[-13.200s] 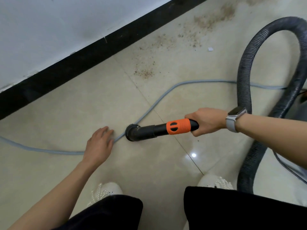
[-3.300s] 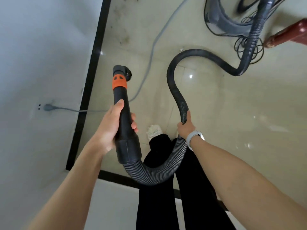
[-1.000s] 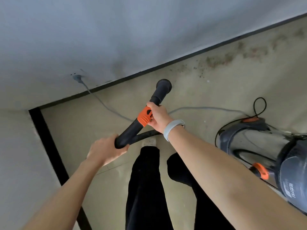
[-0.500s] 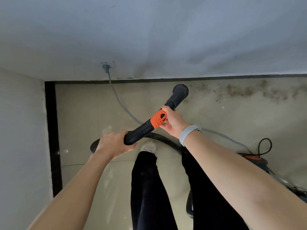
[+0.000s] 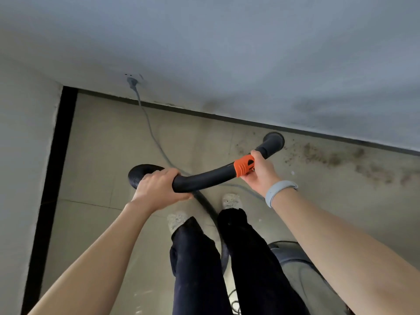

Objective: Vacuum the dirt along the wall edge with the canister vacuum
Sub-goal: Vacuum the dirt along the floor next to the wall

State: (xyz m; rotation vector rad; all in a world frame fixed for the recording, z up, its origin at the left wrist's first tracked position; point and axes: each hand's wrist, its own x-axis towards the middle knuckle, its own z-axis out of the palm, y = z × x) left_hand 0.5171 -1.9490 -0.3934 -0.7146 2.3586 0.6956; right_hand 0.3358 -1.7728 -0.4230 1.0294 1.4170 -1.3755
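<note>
I stand facing the wall and hold the black vacuum wand (image 5: 204, 177) across my body. My left hand (image 5: 159, 189) grips its rear end where the ribbed hose (image 5: 138, 172) joins. My right hand (image 5: 258, 173) grips the wand at the orange collar (image 5: 244, 165). The round brush nozzle (image 5: 273, 142) points toward the black baseboard (image 5: 250, 122). Brown dirt (image 5: 329, 156) lies scattered on the floor along the wall, right of the nozzle. Part of the grey canister (image 5: 293, 262) shows behind my right leg.
A grey power cord (image 5: 150, 130) runs from a wall plug (image 5: 132, 82) down across the tiles toward my feet. The hose trails between my legs. A second wall with a black baseboard (image 5: 53, 178) forms a corner at the left.
The view has swung right and the wand has moved right with it. The nozzle is now nearer the dirt patch. Both hands keep their hold.
</note>
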